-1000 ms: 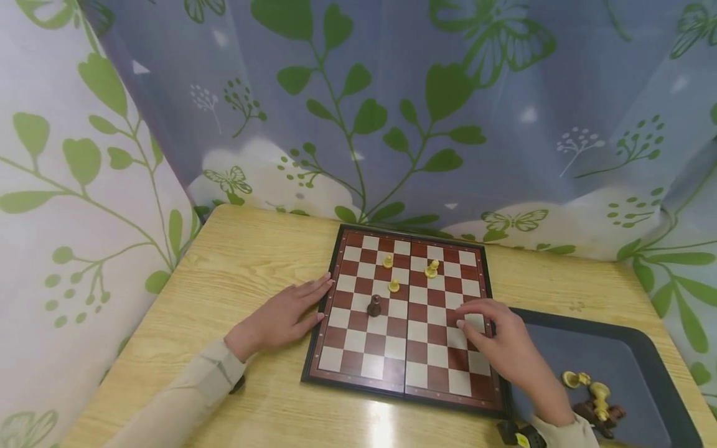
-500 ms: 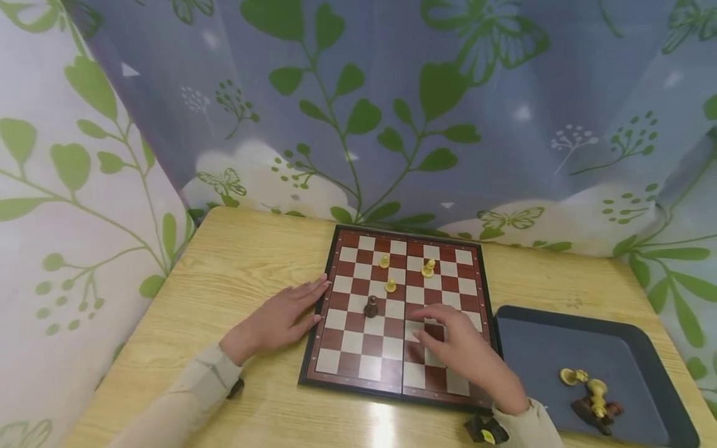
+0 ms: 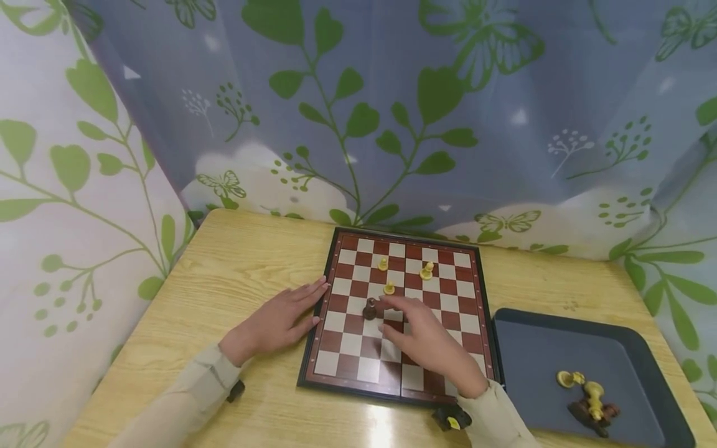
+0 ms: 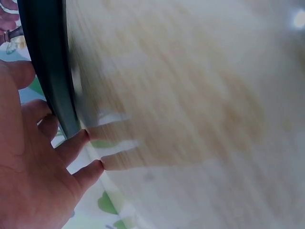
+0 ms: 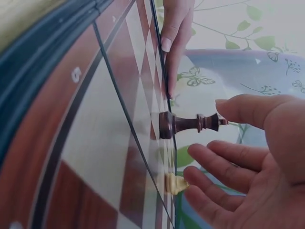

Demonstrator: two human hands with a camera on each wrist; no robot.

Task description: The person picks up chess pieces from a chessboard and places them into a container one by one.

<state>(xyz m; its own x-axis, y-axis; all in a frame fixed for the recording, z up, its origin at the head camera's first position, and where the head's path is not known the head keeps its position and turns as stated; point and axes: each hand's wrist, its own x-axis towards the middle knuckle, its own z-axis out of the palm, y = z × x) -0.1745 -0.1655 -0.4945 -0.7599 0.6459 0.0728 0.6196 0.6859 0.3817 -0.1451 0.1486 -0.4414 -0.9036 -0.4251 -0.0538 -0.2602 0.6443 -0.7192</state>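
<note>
A dark brown chess king (image 3: 370, 309) stands upright on the chessboard (image 3: 358, 370), left of the centre fold. My right hand (image 3: 422, 339) hovers just right of it, thumb and fingers parted. In the right wrist view, the right hand's thumb (image 5: 248, 109) is close to the top of the king (image 5: 188, 124); whether they touch I cannot tell. Two pale yellow pawns, a nearer one (image 3: 389, 288) and a farther one (image 3: 383, 264), stand behind the king. A taller yellow piece (image 3: 427, 270) is at the right. My left hand (image 3: 274, 323) rests flat against the board's left edge.
Right of the board lies a dark grey tray (image 3: 538, 386) with several yellow and brown chess pieces on their sides, among them a yellow one (image 3: 594, 398). The wooden table (image 3: 252, 255) meets a leaf-patterned curtain (image 3: 358, 124) at the back and left.
My right hand has travelled left across the board, from its right side to beside the brown king. The left hand stays at the board's edge, and the pieces have not moved.
</note>
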